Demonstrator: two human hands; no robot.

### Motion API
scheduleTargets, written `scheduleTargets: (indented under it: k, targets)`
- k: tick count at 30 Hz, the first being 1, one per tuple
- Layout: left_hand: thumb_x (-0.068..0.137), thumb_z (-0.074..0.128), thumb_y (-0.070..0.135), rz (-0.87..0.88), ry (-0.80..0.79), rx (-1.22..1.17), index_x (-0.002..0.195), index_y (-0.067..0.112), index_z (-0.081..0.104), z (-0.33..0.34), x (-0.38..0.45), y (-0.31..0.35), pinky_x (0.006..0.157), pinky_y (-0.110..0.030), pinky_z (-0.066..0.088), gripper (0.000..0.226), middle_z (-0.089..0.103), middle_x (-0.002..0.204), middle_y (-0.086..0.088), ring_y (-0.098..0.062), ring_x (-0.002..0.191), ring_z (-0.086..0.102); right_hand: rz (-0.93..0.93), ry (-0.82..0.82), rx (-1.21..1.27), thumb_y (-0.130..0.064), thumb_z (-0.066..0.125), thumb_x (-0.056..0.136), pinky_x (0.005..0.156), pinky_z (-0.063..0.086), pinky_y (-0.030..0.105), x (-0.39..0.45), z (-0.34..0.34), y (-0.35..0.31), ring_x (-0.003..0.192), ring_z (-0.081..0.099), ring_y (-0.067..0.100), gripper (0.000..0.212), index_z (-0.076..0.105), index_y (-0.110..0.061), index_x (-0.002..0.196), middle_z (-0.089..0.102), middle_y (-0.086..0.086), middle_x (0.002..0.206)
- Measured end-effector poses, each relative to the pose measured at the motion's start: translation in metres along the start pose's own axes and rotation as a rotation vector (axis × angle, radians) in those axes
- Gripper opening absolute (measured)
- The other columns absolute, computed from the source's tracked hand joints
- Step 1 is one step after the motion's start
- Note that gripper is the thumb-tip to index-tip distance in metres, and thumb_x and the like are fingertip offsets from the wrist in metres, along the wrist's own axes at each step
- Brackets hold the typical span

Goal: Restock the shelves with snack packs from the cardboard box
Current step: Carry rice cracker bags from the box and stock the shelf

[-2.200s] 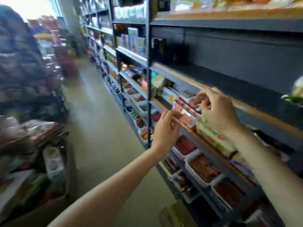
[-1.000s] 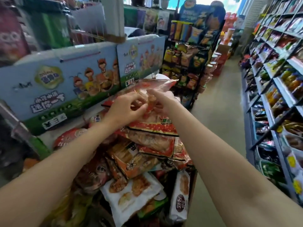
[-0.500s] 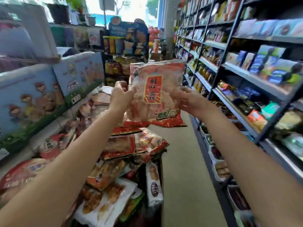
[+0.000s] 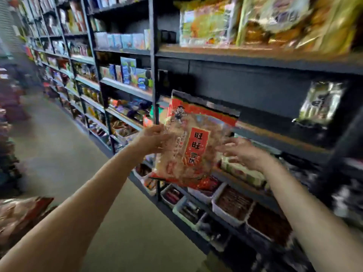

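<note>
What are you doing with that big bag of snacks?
A person is stocking a shop's shelves. The left hand grips the edge of a red and clear rice cracker pack and holds it up in front of the dark shelf, which has bare room beside a dark striped pack. The right hand is at the pack's other side with its fingers spread. The pack is not on the shelf yet.

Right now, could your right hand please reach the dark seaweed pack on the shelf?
Probably yes: the right hand looks open beside the red snack pack, and nothing lies between it and the dark seaweed pack up to its right.
</note>
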State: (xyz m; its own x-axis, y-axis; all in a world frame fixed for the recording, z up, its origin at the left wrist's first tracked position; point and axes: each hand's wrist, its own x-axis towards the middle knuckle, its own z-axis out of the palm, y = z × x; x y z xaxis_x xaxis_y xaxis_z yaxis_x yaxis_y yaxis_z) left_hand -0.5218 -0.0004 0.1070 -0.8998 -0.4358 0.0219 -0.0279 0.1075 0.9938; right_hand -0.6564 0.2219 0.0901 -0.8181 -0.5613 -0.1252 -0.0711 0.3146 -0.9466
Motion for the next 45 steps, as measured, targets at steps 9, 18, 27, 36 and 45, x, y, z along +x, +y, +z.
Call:
scheduleTargets:
  k: [9,18,27,36,45]
  targets:
    - [0.090,0.056,0.011,0.223,-0.534,0.117,0.084,0.012,0.057,0.261,0.042,0.083,0.042,-0.010,0.041,0.007,0.056,0.058,0.006,0.002,0.041,0.050,-0.060,0.416,-0.069,-0.036,0.077,0.070,0.047,0.047,0.025,-0.102,-0.254,0.036,0.057,0.062,0.011,0.054,0.053,-0.014,0.113,0.065,0.007,0.104]
    - [0.069,0.069,0.036,0.249,-1.033,0.368,0.089,0.006,0.057,0.474,0.003,0.144,0.054,-0.016,0.052,0.038,0.067,0.062,0.002,-0.007,0.054,0.065,0.144,0.711,0.046,-0.037,0.070,0.077,0.039,0.027,0.015,-0.203,-0.420,0.092,0.052,0.042,0.003,0.029,0.066,-0.022,0.101,0.058,-0.009,0.074]
    - [0.092,0.056,0.015,0.137,-0.856,0.051,0.095,0.014,0.054,0.551,0.036,0.127,0.057,-0.021,0.058,0.004,0.069,0.061,0.002,-0.011,0.060,0.068,-0.047,1.047,-0.040,-0.033,0.072,0.078,0.057,0.038,0.023,-0.217,-0.459,0.099,0.068,0.050,0.009,0.038,0.053,-0.019,0.109,0.059,-0.006,0.086]
    - [0.093,0.054,0.008,0.249,-0.633,0.002,0.121,0.001,0.049,0.588,0.061,0.124,0.049,-0.021,0.056,0.030,0.059,0.072,-0.006,-0.010,0.047,0.058,-0.085,1.190,0.089,-0.021,0.073,0.079,0.080,0.056,0.042,-0.165,-0.482,0.097,0.078,0.066,0.025,0.027,0.057,-0.014,0.100,0.067,0.011,0.096]
    - [0.083,0.065,0.007,0.395,-0.739,0.227,0.147,0.036,0.013,0.625,0.086,0.072,0.102,-0.048,0.043,0.089,0.042,0.141,0.003,-0.023,0.127,0.046,0.028,1.144,0.057,-0.001,0.054,0.090,0.068,0.058,0.027,-0.148,-0.512,0.110,0.078,0.067,0.019,0.040,0.043,-0.009,0.128,0.058,0.014,0.117]
